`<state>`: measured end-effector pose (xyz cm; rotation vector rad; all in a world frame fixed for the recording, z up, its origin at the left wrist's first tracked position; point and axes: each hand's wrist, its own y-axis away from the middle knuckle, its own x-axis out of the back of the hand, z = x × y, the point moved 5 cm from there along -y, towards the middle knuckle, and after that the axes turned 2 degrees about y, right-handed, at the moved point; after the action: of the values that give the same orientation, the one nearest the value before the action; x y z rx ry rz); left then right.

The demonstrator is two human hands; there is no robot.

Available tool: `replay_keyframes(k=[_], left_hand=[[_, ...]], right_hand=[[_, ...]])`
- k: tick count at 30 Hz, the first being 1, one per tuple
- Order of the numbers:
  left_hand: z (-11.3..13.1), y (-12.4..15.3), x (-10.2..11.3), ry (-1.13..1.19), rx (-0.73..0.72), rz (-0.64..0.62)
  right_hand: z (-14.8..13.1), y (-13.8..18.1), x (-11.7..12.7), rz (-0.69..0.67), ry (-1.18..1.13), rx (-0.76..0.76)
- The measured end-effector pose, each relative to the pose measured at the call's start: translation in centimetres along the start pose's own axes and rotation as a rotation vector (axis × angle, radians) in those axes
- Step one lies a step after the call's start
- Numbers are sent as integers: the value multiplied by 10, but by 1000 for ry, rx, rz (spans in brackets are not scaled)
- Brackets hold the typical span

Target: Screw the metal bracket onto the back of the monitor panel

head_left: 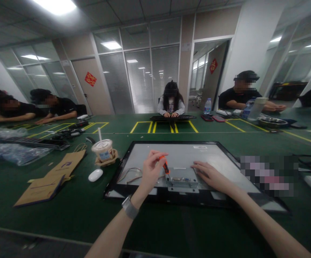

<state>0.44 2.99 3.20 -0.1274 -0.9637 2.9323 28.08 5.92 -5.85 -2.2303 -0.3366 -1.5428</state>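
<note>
My left hand (153, 167), with a watch on its wrist, is closed around the orange and black handle of a screwdriver (166, 167). The screwdriver tilts, its tip down at the left end of a metal bracket (185, 183) with connector ports. That bracket sits near the front edge of a display panel (217, 156), grey-white with a black frame, lying flat on the table. My right hand (206, 173) rests with fingers stretched out on the panel, just right of the bracket. Thin wires (130, 174) lie on the panel's left part.
Left of the panel are a drink cup (102, 149) with a straw in a cardboard holder, a white mouse (95, 175) and a brown paper bag (50, 177). A blurred-out item (268, 175) lies at the right. Several people sit around the green table (72, 222).
</note>
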Motion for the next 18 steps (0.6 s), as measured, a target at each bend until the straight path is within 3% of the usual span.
replay_keyframes(k=[18], left_hand=[[1,-1,-2,28,23,-57]], right_hand=[[1,-1,-1,2,-2,-9]])
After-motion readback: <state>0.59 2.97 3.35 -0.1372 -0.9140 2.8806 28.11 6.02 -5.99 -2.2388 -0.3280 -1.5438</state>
